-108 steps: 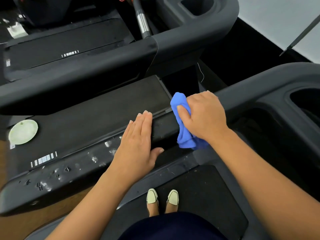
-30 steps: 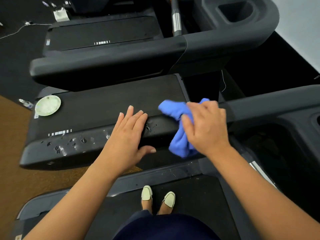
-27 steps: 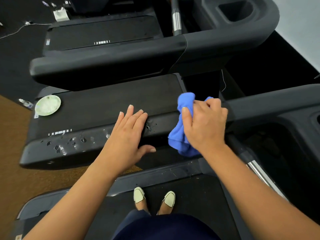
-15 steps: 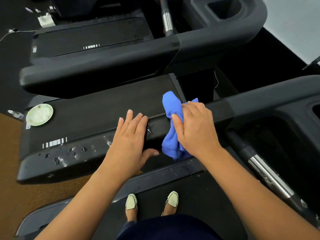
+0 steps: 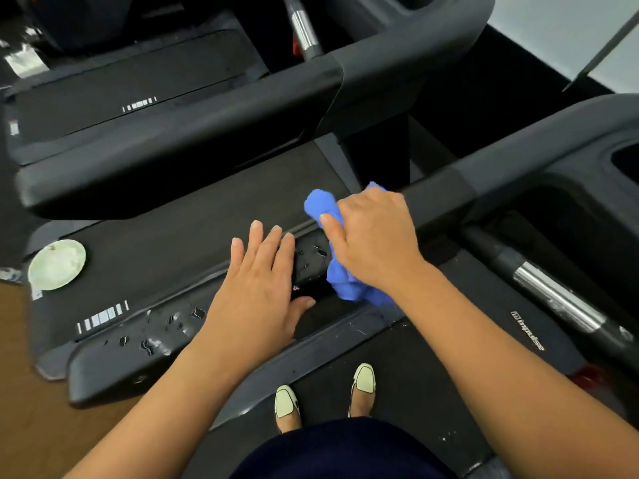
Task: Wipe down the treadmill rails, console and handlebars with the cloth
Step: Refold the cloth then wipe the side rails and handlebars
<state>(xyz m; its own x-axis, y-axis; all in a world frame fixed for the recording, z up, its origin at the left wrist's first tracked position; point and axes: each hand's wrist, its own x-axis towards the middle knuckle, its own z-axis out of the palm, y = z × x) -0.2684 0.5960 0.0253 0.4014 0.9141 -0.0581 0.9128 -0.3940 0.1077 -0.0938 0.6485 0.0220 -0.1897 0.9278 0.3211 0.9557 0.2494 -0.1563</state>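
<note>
The left hand [image 5: 259, 288] is laid flat, palm down, fingers extended and thumb spread. The right hand [image 5: 375, 243] is curled around the cloth [image 5: 345, 286]. Both forearms are extended forward.

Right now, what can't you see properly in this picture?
Head view:
handrail under the blue cloth: covered by cloth and right hand.
console: cut off by the right edge.
side logo: too small to read.
pale round disc: too blurred to identify.

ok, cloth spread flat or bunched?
Bunched. The blue cloth is wadded in the right hand, pressed on the handrail, lumps showing above and below that hand.
</note>
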